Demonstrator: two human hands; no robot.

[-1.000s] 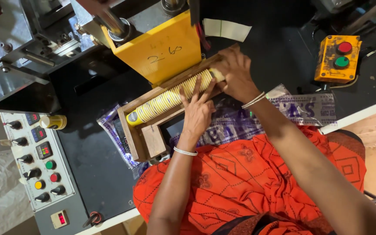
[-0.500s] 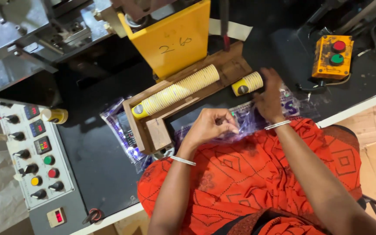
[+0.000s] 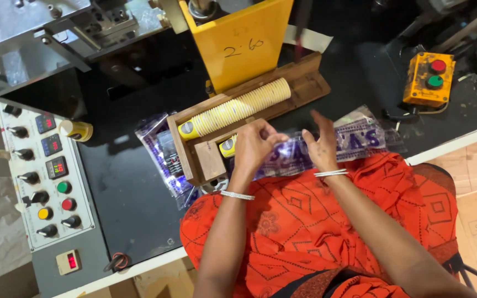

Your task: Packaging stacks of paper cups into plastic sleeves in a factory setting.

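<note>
A long row of nested cream paper cups with a yellow base lies in a wooden tray on the black machine table. A short stack of the same cups lies just in front of the tray, partly hidden under my left hand. That hand is curled, its fingers pinching the edge of a clear printed plastic sleeve. My right hand hovers beside it over the sleeve with fingers spread and nothing in it.
A yellow chute rises behind the tray. A grey control panel with knobs and buttons stands at the left, beside a small yellow bottle. A yellow two-button box sits at the right. More plastic sleeves lie left of the tray.
My right hand took a short stack of cups off the row's right end and brought it down to my left hand. It has let go and now spreads open; my left hand has curled around the sleeve.
</note>
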